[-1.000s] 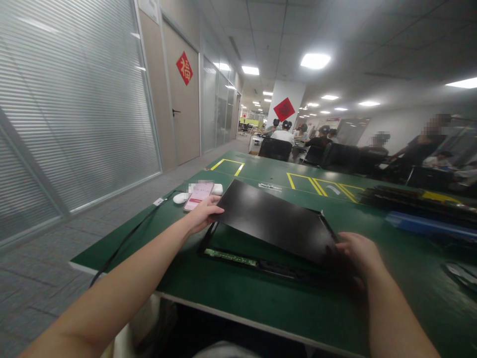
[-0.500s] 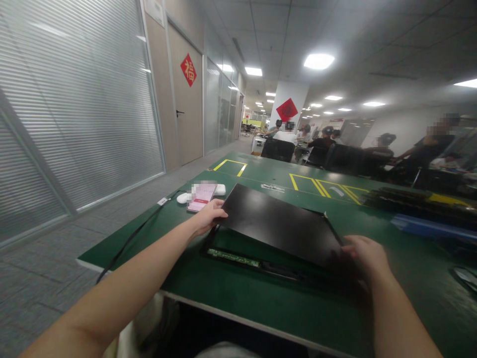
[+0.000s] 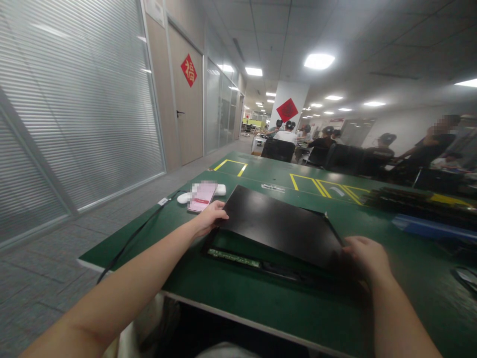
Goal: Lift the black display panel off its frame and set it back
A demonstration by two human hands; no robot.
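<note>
A flat black panel (image 3: pixel 278 226) lies tilted over a thin black frame (image 3: pixel 257 262) on the green table (image 3: pixel 261 303). Its near edge is lifted a little above the frame. My left hand (image 3: pixel 209 217) grips the panel's left corner, fingers closed on the edge. My right hand (image 3: pixel 367 256) holds the panel's near right corner, fingers curled round it. A green circuit strip (image 3: pixel 233 257) shows along the frame's near side under the panel.
A phone with a pink screen (image 3: pixel 201 197) and a white mouse (image 3: pixel 182 198) lie left of the panel, with a black cable (image 3: pixel 130 238) over the table's edge. Dark trays (image 3: pixel 417 201) and a blue strip (image 3: pixel 432 226) lie at right. Several people sit behind.
The panel has come down closer to the frame. Both hands kept their hold on its corners and sank slightly with it.
</note>
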